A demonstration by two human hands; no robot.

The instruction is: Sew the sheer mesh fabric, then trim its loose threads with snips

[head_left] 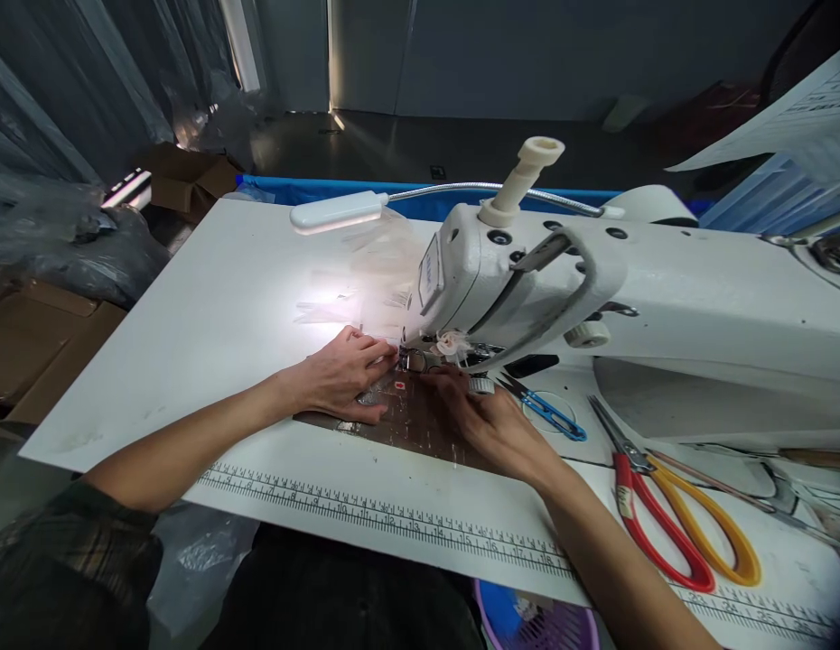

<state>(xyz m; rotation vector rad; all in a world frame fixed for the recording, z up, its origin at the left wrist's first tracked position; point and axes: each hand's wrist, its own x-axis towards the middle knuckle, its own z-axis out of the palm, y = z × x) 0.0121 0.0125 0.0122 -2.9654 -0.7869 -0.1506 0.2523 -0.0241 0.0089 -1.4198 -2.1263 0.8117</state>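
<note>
A dark brown piece of fabric (pixel 420 424) with a small red mark lies flat on the white table under the needle of a white sewing machine (pixel 596 280). My left hand (pixel 342 370) rests flat on the fabric's left part, fingers stretched toward the presser foot (pixel 420 359). My right hand (pixel 480 415) lies on the fabric's right part, fingers extended toward the same foot. Neither hand grips anything. A small lamp lights the needle area.
Blue thread snips (pixel 548 413) lie right of my right hand. Red and orange-handled scissors (pixel 670 519) lie further right. A white gooseneck lamp (pixel 339 211) hangs over the table (pixel 223 298). A ruler strip (pixel 393 519) runs along the front edge. Cardboard boxes (pixel 190 181) and plastic-wrapped bundles stand left.
</note>
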